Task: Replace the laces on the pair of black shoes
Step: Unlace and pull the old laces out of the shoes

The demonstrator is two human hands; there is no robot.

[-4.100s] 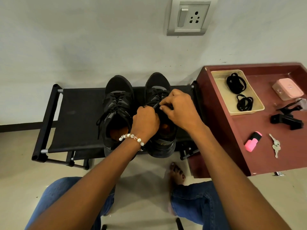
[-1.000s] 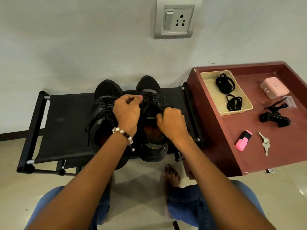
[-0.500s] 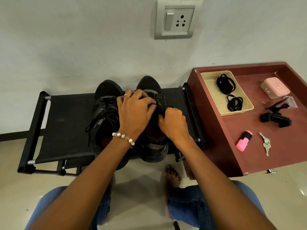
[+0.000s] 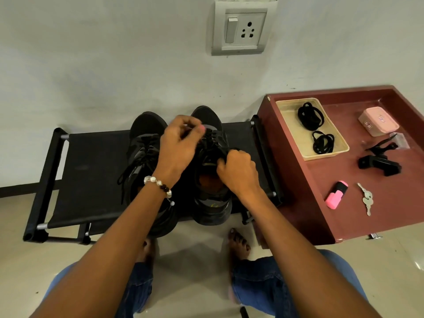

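Left hand (image 4: 181, 143) pinches the right shoe's (image 4: 212, 171) lace, right hand (image 4: 238, 173) grips its collar (black bench (image 4: 91, 171) mid-frame, maroon table (image 4: 344, 203) at right).

Pale grey-white wall (image 4: 114, 65) fills far side, faintly scuffed. Switch-and-socket plate (image 4: 243, 27) mounted high, centre-right. Dark skirting strip (image 4: 18, 191) at wall foot, left. Glossy beige floor (image 4: 195, 260) near. Black fabric bench (image 4: 91, 168) with tube frame against wall. Maroon rimmed table (image 4: 344, 226) just right of bench. Soft, even light.

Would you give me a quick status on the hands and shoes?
Left hand pinching lace on right shoe. Right hand gripping its collar. Nothing obstructing.
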